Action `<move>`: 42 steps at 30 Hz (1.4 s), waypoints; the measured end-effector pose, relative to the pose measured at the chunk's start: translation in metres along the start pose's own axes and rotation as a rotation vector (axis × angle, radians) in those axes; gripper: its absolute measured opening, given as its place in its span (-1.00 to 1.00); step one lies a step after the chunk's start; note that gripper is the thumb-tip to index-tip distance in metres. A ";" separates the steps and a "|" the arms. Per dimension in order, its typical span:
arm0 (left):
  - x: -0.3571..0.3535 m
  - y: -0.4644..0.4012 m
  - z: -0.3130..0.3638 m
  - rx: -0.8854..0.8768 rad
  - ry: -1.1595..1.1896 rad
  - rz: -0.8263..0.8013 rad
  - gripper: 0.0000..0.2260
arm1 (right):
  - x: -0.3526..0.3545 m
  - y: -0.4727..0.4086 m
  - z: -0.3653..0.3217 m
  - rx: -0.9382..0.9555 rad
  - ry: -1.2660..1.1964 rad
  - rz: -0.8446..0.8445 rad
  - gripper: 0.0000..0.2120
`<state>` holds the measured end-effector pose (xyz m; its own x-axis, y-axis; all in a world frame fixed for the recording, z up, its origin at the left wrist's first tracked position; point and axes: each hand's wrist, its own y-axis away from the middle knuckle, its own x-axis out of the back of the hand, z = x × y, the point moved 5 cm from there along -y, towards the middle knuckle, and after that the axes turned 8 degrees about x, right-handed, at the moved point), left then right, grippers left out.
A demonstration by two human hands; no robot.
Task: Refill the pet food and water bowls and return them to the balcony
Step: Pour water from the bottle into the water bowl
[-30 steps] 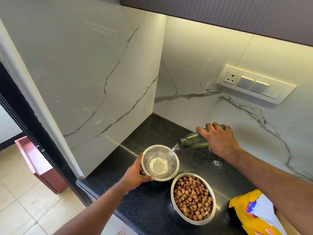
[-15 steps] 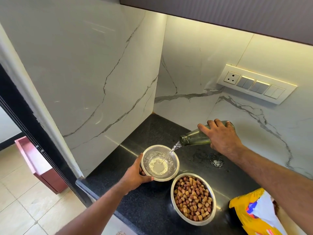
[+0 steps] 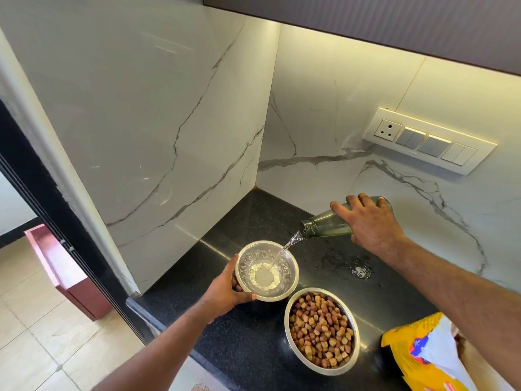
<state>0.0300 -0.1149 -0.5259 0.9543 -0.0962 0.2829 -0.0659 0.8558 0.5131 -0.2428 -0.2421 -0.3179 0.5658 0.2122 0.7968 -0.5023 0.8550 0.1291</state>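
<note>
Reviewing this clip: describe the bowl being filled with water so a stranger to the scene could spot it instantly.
On the black counter in the marble corner stand two steel bowls. The water bowl is the smaller, farther one, held at its rim by the left hand. Unlike the kibble bowl, it holds clear water, with a stream falling in from the green glass bottle.

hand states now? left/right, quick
Left hand: grips the rim of the water bowl.
Right hand: holds the tilted bottle, pouring into that bowl.
</note>
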 end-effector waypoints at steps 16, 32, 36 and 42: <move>0.014 -0.002 0.001 -0.002 -0.114 0.087 -0.08 | -0.050 0.002 -0.049 -0.017 -0.337 0.018 -0.03; -0.024 -0.034 0.105 -0.210 -0.090 0.125 -0.73 | -0.148 0.029 -0.058 -0.581 -1.426 0.288 -0.05; -0.054 -0.049 0.134 -0.269 -0.070 0.041 -0.73 | -0.179 0.039 -0.050 -0.746 -1.623 0.348 -0.10; -0.091 -0.079 0.167 -0.312 -0.049 -0.021 -0.71 | -0.210 0.042 -0.053 -0.877 -1.682 0.410 -0.11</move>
<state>-0.0998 -0.2584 -0.4566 0.9389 -0.1336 0.3174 0.0539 0.9673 0.2477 -0.3478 -0.2262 -0.5104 -0.8574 0.2855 0.4282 0.2966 0.9541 -0.0423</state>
